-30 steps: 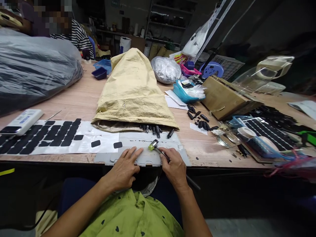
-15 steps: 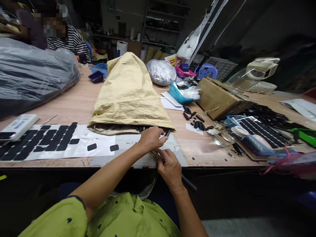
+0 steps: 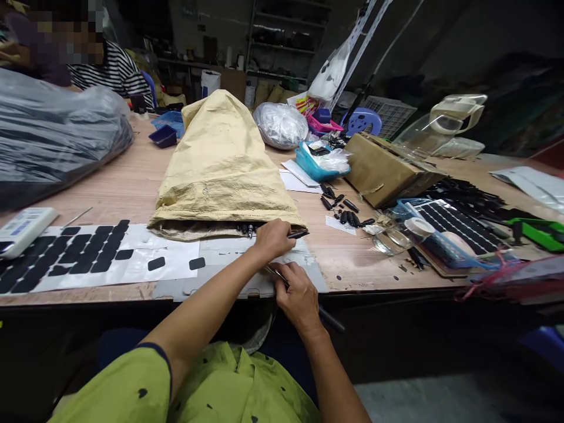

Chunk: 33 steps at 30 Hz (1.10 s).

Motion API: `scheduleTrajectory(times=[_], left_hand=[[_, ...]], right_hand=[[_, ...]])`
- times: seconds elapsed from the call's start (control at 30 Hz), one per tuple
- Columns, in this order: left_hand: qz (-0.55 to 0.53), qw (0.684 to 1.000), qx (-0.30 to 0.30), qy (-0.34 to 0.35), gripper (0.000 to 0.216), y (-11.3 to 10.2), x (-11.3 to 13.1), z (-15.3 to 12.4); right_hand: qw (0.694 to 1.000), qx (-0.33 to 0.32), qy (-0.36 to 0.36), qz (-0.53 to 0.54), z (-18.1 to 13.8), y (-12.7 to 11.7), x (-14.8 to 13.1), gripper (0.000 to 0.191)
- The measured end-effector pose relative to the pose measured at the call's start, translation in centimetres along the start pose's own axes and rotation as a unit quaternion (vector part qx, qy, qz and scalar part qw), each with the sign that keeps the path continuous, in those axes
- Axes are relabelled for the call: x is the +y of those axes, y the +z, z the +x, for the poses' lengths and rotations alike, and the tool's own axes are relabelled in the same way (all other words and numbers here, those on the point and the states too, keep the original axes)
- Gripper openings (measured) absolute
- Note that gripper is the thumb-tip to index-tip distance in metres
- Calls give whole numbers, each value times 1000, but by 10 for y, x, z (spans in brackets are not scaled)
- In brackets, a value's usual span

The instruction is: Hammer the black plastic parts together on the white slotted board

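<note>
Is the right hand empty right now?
No: the right hand grips a metal-shafted tool, whose dark handle shows beyond the hand.

The one view looks out from the person's head, facing forward and steeply down over the left hand (image 3: 274, 238) and right hand (image 3: 299, 296). Both are close, seen from above and behind, near the middle of the picture. Nearest of all is the shirt (image 3: 238, 388), below the hands. The view runs past them over the sack (image 3: 224, 176) and table (image 3: 361, 267) to distant shelves (image 3: 286, 47). It spans wide, taking in a big bag (image 3: 57, 141) left of the hands and a box (image 3: 383, 170) to their right.
</note>
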State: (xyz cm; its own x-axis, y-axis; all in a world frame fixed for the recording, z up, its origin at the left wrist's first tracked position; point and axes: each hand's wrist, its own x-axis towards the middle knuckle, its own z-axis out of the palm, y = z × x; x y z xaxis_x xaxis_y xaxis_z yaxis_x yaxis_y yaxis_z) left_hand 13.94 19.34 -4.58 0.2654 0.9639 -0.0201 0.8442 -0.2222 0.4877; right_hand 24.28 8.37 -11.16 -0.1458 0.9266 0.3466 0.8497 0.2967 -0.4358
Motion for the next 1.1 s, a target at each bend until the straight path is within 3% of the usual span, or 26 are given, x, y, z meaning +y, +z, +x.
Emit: scheduleTrajectory(times=[0.17, 0.33, 0.5, 0.73, 1.1], left_hand=[[-106, 991, 83, -20, 15, -25, -54, -42], [-93, 989, 89, -69, 11, -14, -93, -83], [-53, 995, 76, -40, 13, 3, -94, -92], [-35, 997, 71, -21, 18, 6, -92, -91], [-83, 995, 52, -25, 15, 4, -96, -91]], right_hand=[[1000, 12, -6, 20, -1, 1, 2, 28], [997, 24, -44, 58, -7, -3, 11, 27], [989, 48, -5, 137, -11, -13, 17, 29], [973, 61, 76, 208, -9, -8, 9, 32], [979, 53, 30, 195, -3, -9, -11, 31]])
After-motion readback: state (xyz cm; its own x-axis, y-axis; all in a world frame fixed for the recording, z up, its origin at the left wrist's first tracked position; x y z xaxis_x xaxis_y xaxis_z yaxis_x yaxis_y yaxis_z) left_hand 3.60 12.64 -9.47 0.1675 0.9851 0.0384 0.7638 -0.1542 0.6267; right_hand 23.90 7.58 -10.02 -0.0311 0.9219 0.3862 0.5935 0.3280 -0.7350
